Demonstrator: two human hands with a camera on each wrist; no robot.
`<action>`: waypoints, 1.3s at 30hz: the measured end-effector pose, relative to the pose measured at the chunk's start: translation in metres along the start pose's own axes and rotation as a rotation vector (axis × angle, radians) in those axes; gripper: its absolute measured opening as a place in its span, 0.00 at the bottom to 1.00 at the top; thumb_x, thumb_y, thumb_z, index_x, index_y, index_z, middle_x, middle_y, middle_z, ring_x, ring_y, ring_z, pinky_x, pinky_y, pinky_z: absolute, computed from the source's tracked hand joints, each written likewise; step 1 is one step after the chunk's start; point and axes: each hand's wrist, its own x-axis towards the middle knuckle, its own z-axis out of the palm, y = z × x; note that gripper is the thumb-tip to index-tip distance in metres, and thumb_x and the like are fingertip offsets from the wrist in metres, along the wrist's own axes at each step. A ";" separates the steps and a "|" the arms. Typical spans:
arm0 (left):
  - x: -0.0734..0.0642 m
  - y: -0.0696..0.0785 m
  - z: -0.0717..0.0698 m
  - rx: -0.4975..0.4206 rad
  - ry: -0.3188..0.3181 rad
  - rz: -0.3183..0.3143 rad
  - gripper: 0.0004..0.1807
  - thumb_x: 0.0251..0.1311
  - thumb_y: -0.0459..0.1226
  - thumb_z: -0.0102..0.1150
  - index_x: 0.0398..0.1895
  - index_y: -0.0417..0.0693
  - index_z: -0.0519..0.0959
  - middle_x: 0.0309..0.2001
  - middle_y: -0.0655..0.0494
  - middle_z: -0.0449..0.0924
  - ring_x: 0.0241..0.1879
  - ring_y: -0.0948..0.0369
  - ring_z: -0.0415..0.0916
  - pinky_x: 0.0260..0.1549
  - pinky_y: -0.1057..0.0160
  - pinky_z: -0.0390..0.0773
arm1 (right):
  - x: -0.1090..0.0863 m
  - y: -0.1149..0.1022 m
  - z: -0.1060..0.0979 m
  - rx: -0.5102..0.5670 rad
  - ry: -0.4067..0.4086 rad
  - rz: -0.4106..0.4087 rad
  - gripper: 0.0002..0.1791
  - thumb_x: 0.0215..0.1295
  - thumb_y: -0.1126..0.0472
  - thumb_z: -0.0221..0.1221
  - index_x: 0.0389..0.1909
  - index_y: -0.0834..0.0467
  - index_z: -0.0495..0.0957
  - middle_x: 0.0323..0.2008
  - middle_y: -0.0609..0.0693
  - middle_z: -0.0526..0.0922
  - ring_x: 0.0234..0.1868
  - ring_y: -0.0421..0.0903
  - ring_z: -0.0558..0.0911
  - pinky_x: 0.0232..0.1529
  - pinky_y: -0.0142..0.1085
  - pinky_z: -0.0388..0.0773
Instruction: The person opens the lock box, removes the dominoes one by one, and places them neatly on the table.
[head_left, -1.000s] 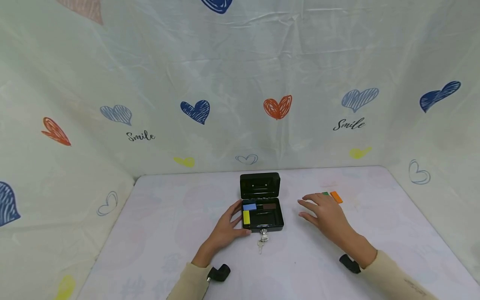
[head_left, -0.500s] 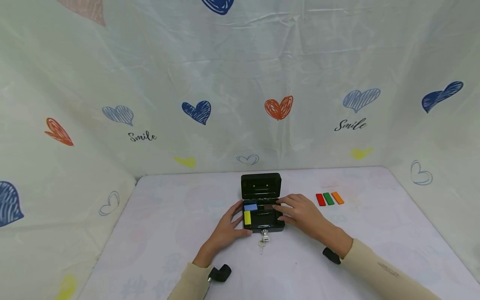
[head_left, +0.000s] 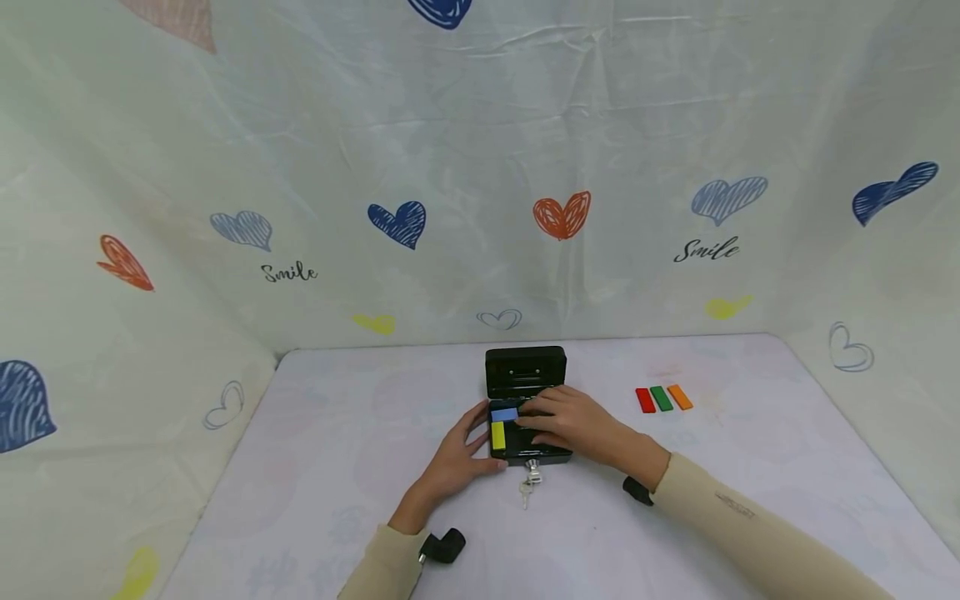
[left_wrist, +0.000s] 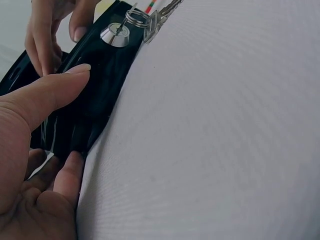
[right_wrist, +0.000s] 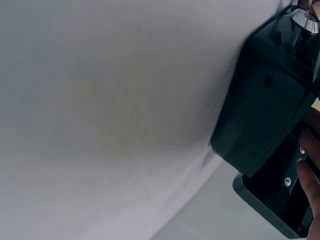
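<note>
A small black cash box [head_left: 517, 455] stands on the table with its lid [head_left: 525, 372] raised. Inside it a blue block [head_left: 504, 414] lies at the back left and a yellow block [head_left: 498, 435] along the left wall. My left hand [head_left: 459, 454] holds the box's front left corner, thumb on the front wall and fingers against the side, as the left wrist view shows. My right hand [head_left: 573, 425] reaches over the right wall into the box, fingers spread and pointing left, fingertips near the blue block. It covers the box's right part; nothing shows between its fingers.
Red [head_left: 645, 400], green [head_left: 662, 398] and orange [head_left: 680, 397] blocks lie side by side to the right of the box. Keys [head_left: 526, 492] hang from the lock [head_left: 533, 468] at the box's front. A cloth wall with printed hearts closes off the table's back.
My right hand has moved left from beside the red block into the box, uncovering the red and green blocks and hiding the brown block. My left hand keeps its hold.
</note>
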 end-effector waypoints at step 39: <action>0.000 -0.001 -0.001 -0.028 -0.024 0.037 0.55 0.44 0.35 0.72 0.72 0.58 0.48 0.71 0.55 0.49 0.65 0.54 0.57 0.55 0.67 0.71 | 0.033 -0.002 0.027 -0.019 -0.205 -0.195 0.18 0.57 0.51 0.63 0.50 0.46 0.80 0.49 0.40 0.76 0.53 0.39 0.70 0.56 0.33 0.70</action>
